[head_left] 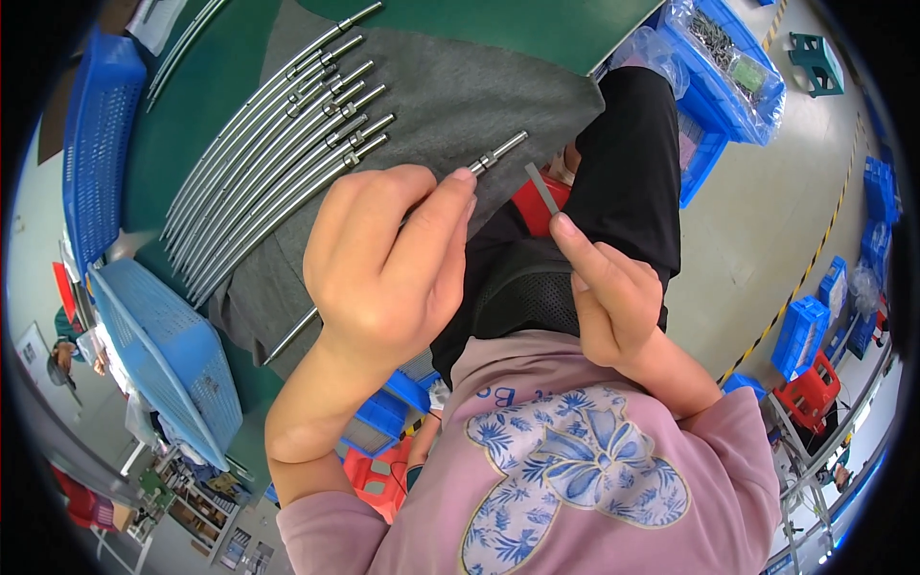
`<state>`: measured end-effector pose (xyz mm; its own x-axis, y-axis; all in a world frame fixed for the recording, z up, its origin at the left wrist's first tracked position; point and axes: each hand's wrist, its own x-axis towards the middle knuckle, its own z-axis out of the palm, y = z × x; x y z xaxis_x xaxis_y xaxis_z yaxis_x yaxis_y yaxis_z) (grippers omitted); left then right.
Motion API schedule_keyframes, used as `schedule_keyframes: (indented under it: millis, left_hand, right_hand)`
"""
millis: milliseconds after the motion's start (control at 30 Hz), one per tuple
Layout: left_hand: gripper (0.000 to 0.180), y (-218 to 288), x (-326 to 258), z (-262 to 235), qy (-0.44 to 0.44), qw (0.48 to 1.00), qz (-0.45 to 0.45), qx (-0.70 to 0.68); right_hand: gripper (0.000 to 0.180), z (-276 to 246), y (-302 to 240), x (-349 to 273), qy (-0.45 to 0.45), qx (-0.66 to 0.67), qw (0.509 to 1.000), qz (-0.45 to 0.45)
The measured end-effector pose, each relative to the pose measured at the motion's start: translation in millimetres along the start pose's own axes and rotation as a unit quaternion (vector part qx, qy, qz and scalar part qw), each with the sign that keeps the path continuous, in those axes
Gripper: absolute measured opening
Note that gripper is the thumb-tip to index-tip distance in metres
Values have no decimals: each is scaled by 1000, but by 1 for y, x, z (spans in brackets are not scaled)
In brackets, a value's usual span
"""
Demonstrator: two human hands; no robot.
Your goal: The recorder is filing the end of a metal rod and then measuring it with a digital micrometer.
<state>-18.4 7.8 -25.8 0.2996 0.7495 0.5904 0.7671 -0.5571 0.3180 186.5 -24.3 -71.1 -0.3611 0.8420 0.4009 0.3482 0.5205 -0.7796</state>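
My left hand (388, 264) grips a long thin metal rod (500, 156) near its stepped tip; the rod's other end pokes out below the hand at the cloth's edge. My right hand (609, 287) pinches a small flat grey metal strip (541, 188) between thumb and forefinger, held upright just right of the rod's tip and not touching it. Several similar metal rods (278, 153) lie side by side on a grey cloth (460, 91) spread over the green table (537, 24).
Blue mesh baskets sit at the left: one upright (96, 144), one tilted (168, 355). Blue bins with bagged small parts (728, 62) stand on the floor at upper right, with more blue crates (805, 331) and a red stool (815, 388) farther right.
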Motion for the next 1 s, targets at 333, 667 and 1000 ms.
schedule_keyframes:
  millis: [333, 667, 1000]
  left_hand:
    - [22, -8, 4, 3, -4, 999, -51, -18]
    - [22, -8, 7, 6, 5, 997, -59, -48]
    - [19, -6, 5, 7, 5, 989, -113, -100]
  right_hand:
    - [54, -2, -3, 7, -33, -4, 999, 8]
    - [54, 3, -9, 24, -34, -19, 999, 14]
    - [51, -4, -13, 51, -116, -6, 990, 85]
